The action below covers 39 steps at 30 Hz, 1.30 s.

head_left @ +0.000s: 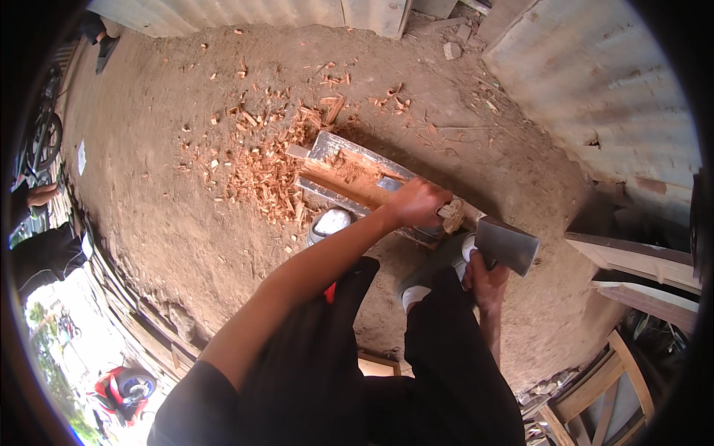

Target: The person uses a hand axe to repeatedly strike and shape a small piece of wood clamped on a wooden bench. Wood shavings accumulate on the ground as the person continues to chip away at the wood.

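Note:
My left hand (pixel 421 204) is closed around the handle of a chisel (pixel 389 183). The handle's frayed wooden end (pixel 451 215) sticks out past my fist. The chisel's flat metal blade points into the hollowed channel of a wooden beam (pixel 349 165), whose outer faces carry worn pale paint. Lower right, my right hand (pixel 487 281) grips the dark handle of a mallet (pixel 507 244) with a grey, box-shaped head. The mallet head is apart from the chisel's end, to its right. My left forearm hides part of the beam's near side.
Wood shavings (pixel 260 171) lie heaped on the dirt floor (pixel 149 141) left of the beam. My shoes (pixel 332 223) are close against its near side. Corrugated metal sheets (pixel 595 89) stand at right. A wooden frame (pixel 602 386) leans lower right. Another person's hand (pixel 42 195) shows far left.

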### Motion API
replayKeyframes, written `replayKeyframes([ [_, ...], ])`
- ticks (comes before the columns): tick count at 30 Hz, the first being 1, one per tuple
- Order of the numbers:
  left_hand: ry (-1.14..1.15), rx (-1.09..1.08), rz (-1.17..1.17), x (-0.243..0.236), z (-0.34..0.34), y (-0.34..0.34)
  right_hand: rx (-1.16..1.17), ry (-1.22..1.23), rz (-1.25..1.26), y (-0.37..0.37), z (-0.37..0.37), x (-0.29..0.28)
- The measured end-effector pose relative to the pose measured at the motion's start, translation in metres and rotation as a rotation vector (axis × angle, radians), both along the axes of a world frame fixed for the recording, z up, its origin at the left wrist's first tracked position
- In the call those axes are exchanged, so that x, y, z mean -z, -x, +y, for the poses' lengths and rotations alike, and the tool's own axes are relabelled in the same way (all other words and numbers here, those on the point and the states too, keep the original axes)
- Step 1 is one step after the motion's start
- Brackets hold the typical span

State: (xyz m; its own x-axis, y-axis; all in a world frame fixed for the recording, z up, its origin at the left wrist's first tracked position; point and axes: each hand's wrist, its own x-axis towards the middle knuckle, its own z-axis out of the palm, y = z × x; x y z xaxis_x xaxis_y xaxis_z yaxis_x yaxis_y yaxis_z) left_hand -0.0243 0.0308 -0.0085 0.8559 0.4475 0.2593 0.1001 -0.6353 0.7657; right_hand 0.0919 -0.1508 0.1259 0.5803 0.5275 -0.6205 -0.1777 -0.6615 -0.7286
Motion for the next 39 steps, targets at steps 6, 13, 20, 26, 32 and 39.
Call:
replayKeyframes([
  [6,-0.059,0.024,0.019,0.004,0.002,0.004,-0.204,0.131,0.053,-0.017,0.016,-0.007],
  [13,-0.009,0.018,0.06,0.0,0.003,-0.002,-0.11,0.016,-0.054,0.001,0.005,0.026],
  [20,-0.004,-0.073,0.028,-0.001,0.001,0.001,0.072,-0.112,0.03,-0.003,0.008,0.01],
  [26,-0.022,-0.048,0.092,0.004,0.0,0.006,-0.181,0.093,-0.078,-0.021,0.02,0.001],
  [32,0.022,-0.086,-0.018,-0.006,0.005,0.001,-0.06,-0.072,-0.008,-0.015,-0.001,0.027],
  [39,0.021,-0.084,0.065,-0.007,0.007,0.007,-0.085,0.025,-0.108,-0.03,0.033,-0.014],
])
